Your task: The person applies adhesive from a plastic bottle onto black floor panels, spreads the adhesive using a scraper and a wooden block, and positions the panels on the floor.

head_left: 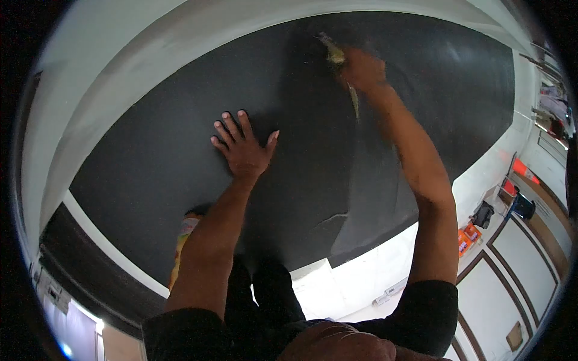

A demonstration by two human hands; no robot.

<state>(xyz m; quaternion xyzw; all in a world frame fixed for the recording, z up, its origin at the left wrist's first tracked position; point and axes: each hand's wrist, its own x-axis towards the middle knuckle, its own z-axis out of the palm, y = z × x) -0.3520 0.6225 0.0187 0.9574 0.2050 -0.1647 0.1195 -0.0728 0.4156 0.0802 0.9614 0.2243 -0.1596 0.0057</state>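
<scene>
My left hand (245, 150) lies flat on the dark tabletop (180, 144), fingers spread and nothing in them. Farther up and to the right, my right hand (363, 70) is closed on a crumpled yellowish cloth (334, 55), pressed against the dark surface. Motion blurs this hand, and its fingers hide the middle of the cloth; a narrow end sticks out below. Partly behind my left forearm is a colourful bottle-like thing (180, 243) with a dark top.
A thin light strand or streak (335, 218) lies on the surface near its front edge. A pale curved border (120, 66) runs along the far side. On the floor at right are orange packages (466, 238) and a black bag (482, 214).
</scene>
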